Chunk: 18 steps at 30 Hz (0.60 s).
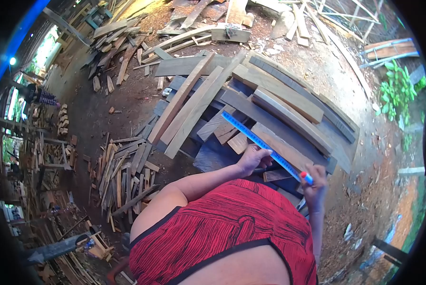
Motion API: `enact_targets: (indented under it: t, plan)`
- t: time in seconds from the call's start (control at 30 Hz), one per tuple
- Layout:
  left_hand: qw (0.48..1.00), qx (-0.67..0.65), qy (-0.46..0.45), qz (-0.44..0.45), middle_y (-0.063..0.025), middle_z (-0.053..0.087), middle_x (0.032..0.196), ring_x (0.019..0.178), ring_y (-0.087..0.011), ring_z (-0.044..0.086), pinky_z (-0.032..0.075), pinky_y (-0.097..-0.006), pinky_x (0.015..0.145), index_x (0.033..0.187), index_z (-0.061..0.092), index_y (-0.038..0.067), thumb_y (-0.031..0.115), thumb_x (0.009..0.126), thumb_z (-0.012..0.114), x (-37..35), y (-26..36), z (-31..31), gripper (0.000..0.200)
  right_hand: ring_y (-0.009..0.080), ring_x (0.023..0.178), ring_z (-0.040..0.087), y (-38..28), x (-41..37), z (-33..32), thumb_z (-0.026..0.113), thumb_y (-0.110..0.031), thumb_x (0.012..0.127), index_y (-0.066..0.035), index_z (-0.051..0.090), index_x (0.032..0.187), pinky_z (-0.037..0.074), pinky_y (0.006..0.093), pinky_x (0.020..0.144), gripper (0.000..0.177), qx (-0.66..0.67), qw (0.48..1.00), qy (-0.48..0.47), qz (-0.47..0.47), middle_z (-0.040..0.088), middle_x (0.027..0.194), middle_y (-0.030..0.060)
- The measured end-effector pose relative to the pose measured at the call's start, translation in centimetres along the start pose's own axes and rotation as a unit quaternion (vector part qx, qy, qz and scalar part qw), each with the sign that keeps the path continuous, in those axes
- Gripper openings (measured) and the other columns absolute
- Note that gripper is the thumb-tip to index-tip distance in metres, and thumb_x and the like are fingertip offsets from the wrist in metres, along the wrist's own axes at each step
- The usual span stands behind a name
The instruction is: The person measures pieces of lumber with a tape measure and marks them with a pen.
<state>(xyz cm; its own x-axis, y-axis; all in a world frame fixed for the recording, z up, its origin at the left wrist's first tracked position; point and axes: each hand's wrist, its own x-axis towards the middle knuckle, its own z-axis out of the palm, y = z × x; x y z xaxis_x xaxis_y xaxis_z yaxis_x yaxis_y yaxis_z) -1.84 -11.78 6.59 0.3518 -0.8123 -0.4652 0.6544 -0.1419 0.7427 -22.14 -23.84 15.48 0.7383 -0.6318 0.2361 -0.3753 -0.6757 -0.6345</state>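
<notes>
A long blue measuring strip [251, 135] lies diagonally over a stack of wooden boards. My left hand [255, 160] is closed on the strip near its middle, thumb on top. At the strip's lower right end is my right hand [314, 183], its fingers curled round a small red, white and blue object [306, 177] that I cannot make out clearly. Beneath the strip, a light brown board [282, 148] and shorter wood blocks [238, 142] rest on the pile. Two long planks [198, 111] slant across the stack's left side.
Thin wood offcuts [120, 175] are heaped left of the stack. Another scrap pile [113, 45] stands at the upper left. Leafy green plants [396, 88] grow at the right. Loose boards [232, 34] lie beyond the stack.
</notes>
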Motion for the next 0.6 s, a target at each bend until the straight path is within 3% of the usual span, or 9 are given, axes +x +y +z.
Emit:
enact_targets:
  t: [0.03, 0.13, 0.33, 0.4, 0.43, 0.5, 0.53, 0.57, 0.6]
  plan:
    - [1.000, 0.008, -0.016, -0.009, -0.0056, 0.065, 0.075, 0.065, -0.0136, 0.063, 0.050, -0.0258, 0.059, 0.088, 0.062, 0.006, 0.019, 0.086, 0.060, 0.1, 0.0, 0.0, 0.014, 0.0285, 0.079, 0.059, 1.1, -1.1, 1.4, 0.076, -0.016, 0.068, -0.003, 0.062, 0.106, 0.048, 0.0349, 0.067, 0.043, -0.018, 0.998, -0.023, 0.060, 0.054, 0.091, 0.0128]
    - [0.999, 0.016, -0.024, -0.017, -0.0062, 0.064, 0.075, 0.065, -0.0135, 0.063, 0.050, -0.0267, 0.061, 0.086, 0.062, 0.004, 0.018, 0.085, 0.061, 0.0, 0.0, -0.1, 0.014, 0.0303, 0.081, 0.060, 0.3, -2.3, 3.0, 0.077, -0.020, 0.066, -0.005, 0.061, 0.108, 0.048, 0.0394, 0.068, 0.047, -0.108, 0.991, -0.043, 0.071, 0.053, 0.091, 0.0125]
    - [0.997, 0.028, -0.061, -0.036, -0.0058, 0.064, 0.075, 0.066, -0.0127, 0.062, 0.051, -0.0268, 0.063, 0.086, 0.063, 0.003, 0.018, 0.085, 0.063, 0.5, -0.3, -0.1, 0.015, 0.0337, 0.078, 0.059, 3.6, -4.5, 5.1, 0.076, -0.019, 0.067, -0.005, 0.062, 0.092, 0.046, 0.0419, 0.066, 0.032, -0.125, 0.981, -0.075, 0.124, 0.056, 0.085, 0.0139]
    - [0.986, 0.049, -0.158, -0.006, -0.0062, 0.065, 0.085, 0.077, -0.0119, 0.062, 0.051, -0.0271, 0.067, 0.093, 0.063, 0.003, 0.022, 0.085, 0.065, 1.1, -0.5, 0.3, 0.021, 0.0353, 0.076, 0.059, 4.4, -5.3, 5.2, 0.074, -0.018, 0.069, -0.004, 0.061, 0.086, 0.045, 0.0417, 0.064, 0.025, -0.070, 0.984, -0.039, 0.157, 0.057, 0.080, 0.0147]
    - [0.971, 0.088, -0.221, 0.028, -0.0071, 0.063, 0.099, 0.088, -0.0130, 0.060, 0.050, -0.0263, 0.076, 0.111, 0.058, 0.001, 0.025, 0.085, 0.066, 1.3, 0.2, 0.8, 0.036, 0.0353, 0.076, 0.059, 4.8, -5.7, 5.0, 0.074, -0.018, 0.069, -0.004, 0.061, 0.086, 0.045, 0.0417, 0.064, 0.025, -0.079, 0.981, -0.024, 0.177, 0.057, 0.080, 0.0147]
    - [0.914, 0.332, -0.197, 0.126, -0.0119, 0.058, 0.111, 0.100, -0.0229, 0.057, 0.047, -0.0323, 0.086, 0.125, 0.050, 0.002, 0.029, 0.082, 0.068, 2.9, -1.2, 0.5, 0.054, 0.0359, 0.076, 0.059, 5.5, -6.2, 4.3, 0.073, -0.017, 0.071, -0.003, 0.061, 0.085, 0.045, 0.0414, 0.065, 0.023, -0.035, 0.982, 0.022, 0.182, 0.059, 0.079, 0.0155]
    - [0.818, 0.516, -0.174, 0.185, -0.0146, 0.056, 0.114, 0.104, -0.0289, 0.055, 0.045, -0.0361, 0.089, 0.127, 0.048, 0.003, 0.032, 0.079, 0.069, 3.1, -0.5, 1.1, 0.060, 0.0361, 0.076, 0.059, 5.8, -6.5, 3.7, 0.072, -0.017, 0.072, -0.003, 0.061, 0.085, 0.045, 0.0414, 0.065, 0.023, -0.015, 0.983, 0.052, 0.176, 0.059, 0.080, 0.0159]
    - [0.684, 0.668, -0.145, 0.254, -0.0173, 0.053, 0.118, 0.107, -0.0349, 0.052, 0.043, -0.0399, 0.092, 0.129, 0.046, 0.003, 0.034, 0.076, 0.071, 3.3, 0.2, 1.5, 0.066, 0.0363, 0.076, 0.059, 6.0, -6.8, 3.4, 0.072, -0.017, 0.072, -0.003, 0.060, 0.086, 0.046, 0.0414, 0.065, 0.023, 0.002, 0.982, 0.085, 0.170, 0.060, 0.081, 0.0163]
    - [0.664, 0.680, -0.144, 0.274, -0.0176, 0.051, 0.121, 0.114, -0.0358, 0.047, 0.039, -0.0430, 0.096, 0.128, 0.047, 0.004, 0.035, 0.073, 0.071, 4.1, -0.2, 1.4, 0.067, 0.0361, 0.076, 0.059, 6.2, -7.3, 3.2, 0.072, -0.017, 0.072, -0.003, 0.061, 0.086, 0.046, 0.0413, 0.065, 0.023, -0.001, 0.978, 0.104, 0.181, 0.060, 0.082, 0.0161]
